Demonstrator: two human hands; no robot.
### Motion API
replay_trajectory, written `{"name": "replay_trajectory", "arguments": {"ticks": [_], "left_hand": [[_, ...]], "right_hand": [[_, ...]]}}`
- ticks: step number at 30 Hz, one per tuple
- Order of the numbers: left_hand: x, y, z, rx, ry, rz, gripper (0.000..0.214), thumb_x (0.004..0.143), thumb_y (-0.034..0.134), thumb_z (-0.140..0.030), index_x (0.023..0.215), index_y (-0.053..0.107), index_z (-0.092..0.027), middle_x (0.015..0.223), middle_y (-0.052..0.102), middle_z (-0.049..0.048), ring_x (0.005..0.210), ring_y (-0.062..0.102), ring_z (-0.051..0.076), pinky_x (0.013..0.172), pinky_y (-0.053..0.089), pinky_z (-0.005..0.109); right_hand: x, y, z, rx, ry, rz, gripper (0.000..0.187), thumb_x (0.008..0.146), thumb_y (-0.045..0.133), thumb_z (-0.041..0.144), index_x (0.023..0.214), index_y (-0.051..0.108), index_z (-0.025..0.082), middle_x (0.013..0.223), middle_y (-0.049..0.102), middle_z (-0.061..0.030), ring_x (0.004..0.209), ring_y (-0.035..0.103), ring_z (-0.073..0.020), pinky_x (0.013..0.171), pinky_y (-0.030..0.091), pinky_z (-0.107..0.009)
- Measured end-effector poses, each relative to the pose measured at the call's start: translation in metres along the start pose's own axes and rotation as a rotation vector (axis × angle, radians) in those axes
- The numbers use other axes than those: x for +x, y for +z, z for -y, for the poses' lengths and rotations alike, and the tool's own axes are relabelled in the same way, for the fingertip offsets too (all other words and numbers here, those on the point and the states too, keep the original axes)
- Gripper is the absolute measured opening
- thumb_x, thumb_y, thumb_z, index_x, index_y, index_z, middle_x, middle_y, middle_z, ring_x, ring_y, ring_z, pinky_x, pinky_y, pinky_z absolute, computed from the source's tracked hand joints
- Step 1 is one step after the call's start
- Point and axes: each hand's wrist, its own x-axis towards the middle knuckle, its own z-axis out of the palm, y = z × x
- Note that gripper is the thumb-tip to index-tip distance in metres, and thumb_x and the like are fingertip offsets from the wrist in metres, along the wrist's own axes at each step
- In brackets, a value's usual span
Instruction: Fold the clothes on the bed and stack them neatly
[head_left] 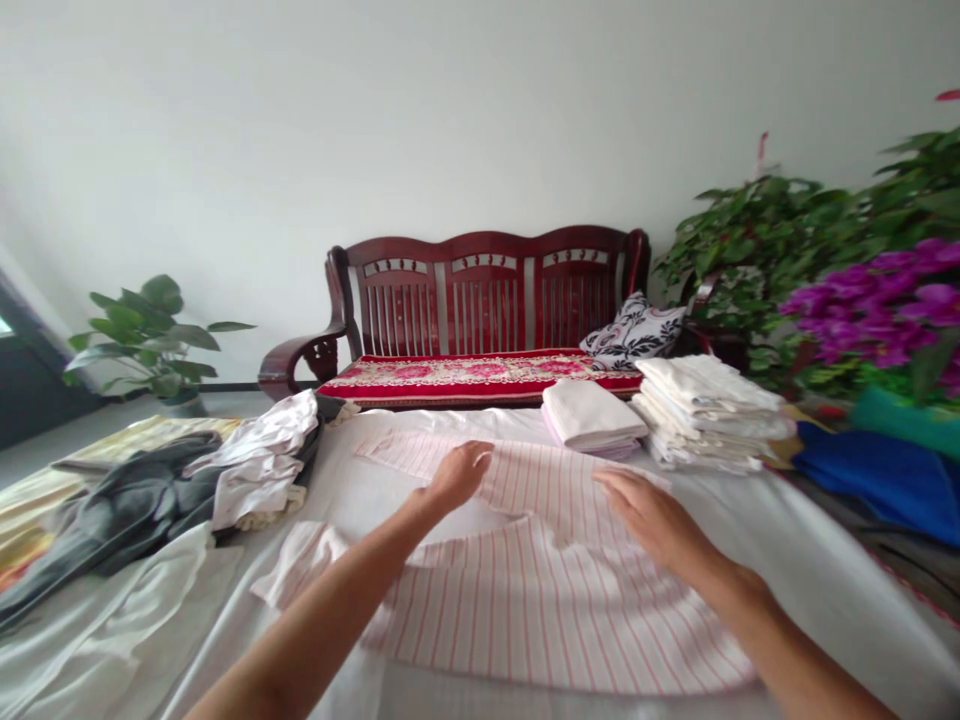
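Observation:
A white shirt with thin red stripes (540, 600) lies spread flat on the white-covered table (795, 560) in front of me. My left hand (459, 474) rests palm down on the shirt's upper part, fingers stretched out. My right hand (651, 514) lies flat on the same garment further right, fingers also extended. Neither hand holds anything. A folded-over part of the shirt reaches toward the far edge between the two hands.
A heap of unfolded grey and white clothes (187, 480) sits at the left. Folded pink cloth (592, 416) and a stack of folded white cloths (709, 410) stand at the back right. Beyond are a red wooden bench (480, 300), potted plants (825, 260) and blue fabric (877, 480).

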Motion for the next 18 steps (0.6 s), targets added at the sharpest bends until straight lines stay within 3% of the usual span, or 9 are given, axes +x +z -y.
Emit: {"name": "replay_trajectory", "arguments": {"ticks": [3, 7, 11, 15, 18], "left_hand": [[0.006, 0.027, -0.016, 0.052, 0.192, 0.113, 0.042, 0.099, 0.042, -0.026, 0.137, 0.056, -0.015, 0.144, 0.057, 0.0118, 0.135, 0.050, 0.022, 0.116, 0.037, 0.038], [0.008, 0.034, -0.002, 0.210, 0.235, 0.170, 0.055, 0.100, 0.042, -0.046, 0.149, 0.043, -0.020, 0.159, 0.037, 0.0146, 0.146, 0.033, 0.033, 0.118, 0.028, 0.055], [0.008, 0.012, 0.046, 0.346, 0.094, 0.218, 0.061, 0.101, 0.033, -0.054, 0.155, 0.032, -0.025, 0.163, 0.029, 0.0144, 0.149, 0.026, 0.035, 0.117, 0.022, 0.059], [0.003, -0.017, 0.104, 0.433, -0.119, 0.221, 0.059, 0.102, 0.030, -0.052, 0.155, 0.032, -0.026, 0.164, 0.026, 0.0132, 0.151, 0.023, 0.033, 0.117, 0.020, 0.056], [-0.002, -0.035, 0.133, 0.459, -0.265, 0.185, 0.058, 0.102, 0.029, -0.050, 0.154, 0.033, -0.026, 0.163, 0.029, 0.0125, 0.151, 0.022, 0.031, 0.119, 0.018, 0.052]], "right_hand": [[-0.006, 0.029, 0.000, -0.087, -0.128, 0.050, 0.048, 0.098, 0.034, 0.039, 0.134, 0.060, 0.020, 0.140, 0.060, -0.0123, 0.131, 0.054, -0.0259, 0.110, 0.044, -0.046], [-0.020, 0.047, -0.014, -0.276, -0.125, 0.087, 0.053, 0.097, 0.036, 0.048, 0.143, 0.053, 0.027, 0.147, 0.054, -0.0089, 0.139, 0.046, -0.0283, 0.112, 0.040, -0.050], [-0.025, 0.046, -0.016, -0.351, -0.133, 0.086, 0.056, 0.097, 0.034, 0.052, 0.146, 0.050, 0.029, 0.151, 0.050, -0.0077, 0.141, 0.042, -0.0287, 0.112, 0.038, -0.050], [-0.025, 0.046, -0.013, -0.346, -0.127, 0.089, 0.057, 0.097, 0.035, 0.053, 0.146, 0.049, 0.029, 0.151, 0.050, -0.0082, 0.141, 0.041, -0.0292, 0.113, 0.037, -0.050], [-0.025, 0.046, -0.012, -0.312, -0.101, 0.101, 0.058, 0.097, 0.035, 0.053, 0.147, 0.048, 0.029, 0.152, 0.049, -0.0084, 0.142, 0.040, -0.0299, 0.113, 0.037, -0.052]]}}
